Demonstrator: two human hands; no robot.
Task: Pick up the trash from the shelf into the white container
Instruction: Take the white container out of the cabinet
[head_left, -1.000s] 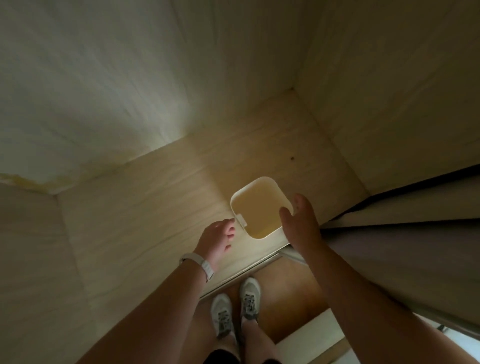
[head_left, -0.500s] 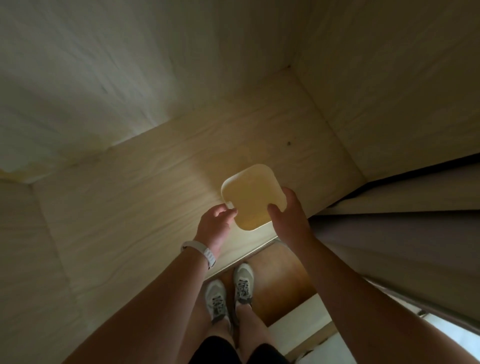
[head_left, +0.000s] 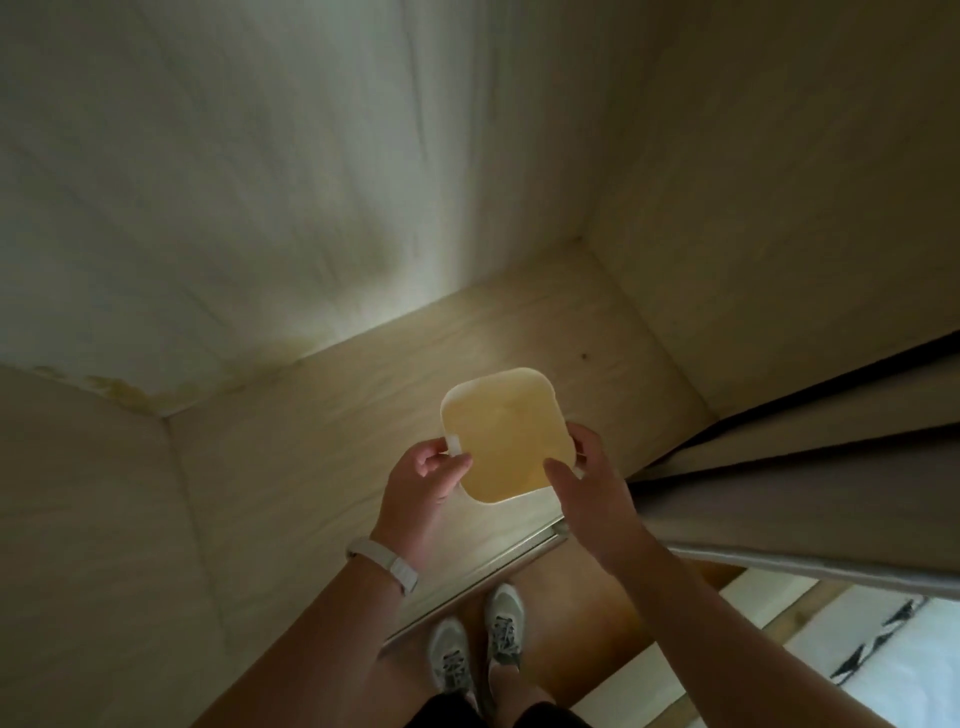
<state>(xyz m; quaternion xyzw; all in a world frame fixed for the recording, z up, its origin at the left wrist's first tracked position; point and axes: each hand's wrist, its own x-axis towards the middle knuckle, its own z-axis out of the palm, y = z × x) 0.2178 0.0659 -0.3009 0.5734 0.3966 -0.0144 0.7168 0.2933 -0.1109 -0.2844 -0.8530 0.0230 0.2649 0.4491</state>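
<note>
Head view looks steeply down: nearest the body, below both wrists, a pair of pale sneakers (head_left: 505, 623) stands on a brown floor, and a white wristband (head_left: 384, 564) circles the left wrist. Just beyond the shoes, under the heels of the hands, a metal track (head_left: 483, 566) runs along the front edge of the wooden shelf (head_left: 322, 441). The left hand (head_left: 423, 483) has its thumb and curled fingers pinched on a small tab at the left rim of the white container (head_left: 498, 431). The right hand (head_left: 592, 483) grips the opposite rim, thumb laid over the near right corner and fingers wrapped round the outer wall. The container sits between the two sets of fingertips, above the front part of the shelf, its open inside glowing yellowish; whether its base touches the wood cannot be told. To the right of the right fingers hangs a grey door panel (head_left: 779, 483). Past the fingertips a dark speck (head_left: 584, 356) marks the shelf, and far to their left a yellow stain (head_left: 130, 392) runs along the foot of the pale back wall (head_left: 260, 182).
</note>
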